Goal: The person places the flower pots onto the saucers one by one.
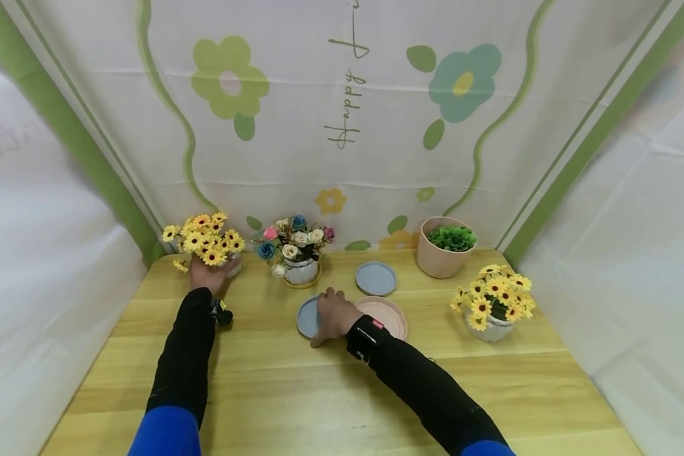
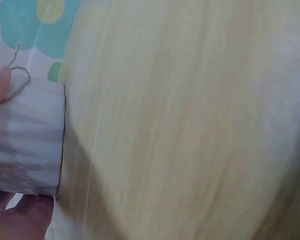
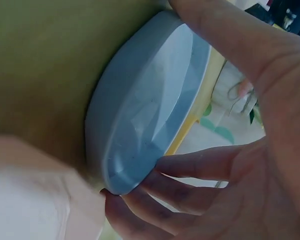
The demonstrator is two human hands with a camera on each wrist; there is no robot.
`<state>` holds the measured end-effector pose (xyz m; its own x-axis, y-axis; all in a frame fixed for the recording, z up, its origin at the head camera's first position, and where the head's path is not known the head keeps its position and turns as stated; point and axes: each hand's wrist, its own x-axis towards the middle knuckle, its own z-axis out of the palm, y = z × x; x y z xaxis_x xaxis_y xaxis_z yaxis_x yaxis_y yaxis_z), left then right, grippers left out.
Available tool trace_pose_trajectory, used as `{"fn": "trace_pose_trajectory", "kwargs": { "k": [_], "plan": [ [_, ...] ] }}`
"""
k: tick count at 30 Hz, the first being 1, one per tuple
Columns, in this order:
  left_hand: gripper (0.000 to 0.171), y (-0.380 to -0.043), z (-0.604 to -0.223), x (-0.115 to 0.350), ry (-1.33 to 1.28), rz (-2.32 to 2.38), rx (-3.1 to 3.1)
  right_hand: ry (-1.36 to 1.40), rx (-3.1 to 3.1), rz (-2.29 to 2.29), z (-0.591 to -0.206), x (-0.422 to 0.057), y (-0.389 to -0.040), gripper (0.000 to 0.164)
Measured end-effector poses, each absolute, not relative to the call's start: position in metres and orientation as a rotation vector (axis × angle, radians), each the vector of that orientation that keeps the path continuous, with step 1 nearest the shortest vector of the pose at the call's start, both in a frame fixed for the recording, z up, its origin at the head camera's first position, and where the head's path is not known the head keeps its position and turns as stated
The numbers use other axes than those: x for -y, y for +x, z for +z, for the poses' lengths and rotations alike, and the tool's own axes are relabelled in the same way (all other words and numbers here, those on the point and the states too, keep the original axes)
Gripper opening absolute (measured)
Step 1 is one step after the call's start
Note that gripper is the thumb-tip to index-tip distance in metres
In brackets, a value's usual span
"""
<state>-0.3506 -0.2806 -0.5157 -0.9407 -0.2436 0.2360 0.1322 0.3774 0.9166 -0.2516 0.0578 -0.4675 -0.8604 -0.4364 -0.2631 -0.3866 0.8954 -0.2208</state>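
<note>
Left hand and right hand are both at work on the table. Over at the far left corner, I see the left one curled round a white pot, thumb on one side and fingers on the other. That pot has softly ridged walls and a loop of rough brown twine near the thumb; a bushy bunch of yellow flowers with dark centres spreads above it.

Near the middle of the table, the right one spans a blue saucer, partly open, thumb at one edge and fingertips gripping the opposite edge. It's round and shallow, with a smooth, faintly shiny inside and a plain upright rim. I can't tell whether it lies fully flat.

Just beyond the right wrist is a pink saucer with a wavy rim, and behind that a second blue saucer. Roses in white, pink and blue fill a ribbed pot on a yellow dish. Towards the right stand a tall pink tub holding crinkled green leaves, and another pot, white and fluted, full of yellow daisies. Pale, streaky wood grain runs across the tabletop; creased white cloth printed with flowers hangs behind.
</note>
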Motion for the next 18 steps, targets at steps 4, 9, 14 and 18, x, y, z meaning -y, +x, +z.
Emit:
{"fn": "trace_pose_trajectory", "kwargs": {
  "k": [4,9,14,18],
  "plan": [
    [0.103,-0.347,-0.511,0.278,0.139,-1.627,2.313,-0.665,-2.743,-0.221,-0.468,-0.056,-0.241,0.103],
    [0.104,-0.348,-0.512,0.278,0.135,-1.660,2.299,-0.710,-2.740,-0.228,-0.469,-0.056,-0.228,0.106],
    [0.105,-0.348,-0.513,0.277,0.115,-1.596,2.305,-0.778,-2.746,-0.199,-0.468,-0.058,-0.215,0.107],
    [0.104,-0.347,-0.509,0.275,0.082,-1.573,2.295,-0.810,-2.742,-0.193,-0.469,-0.062,-0.206,0.110]
  ]
}}
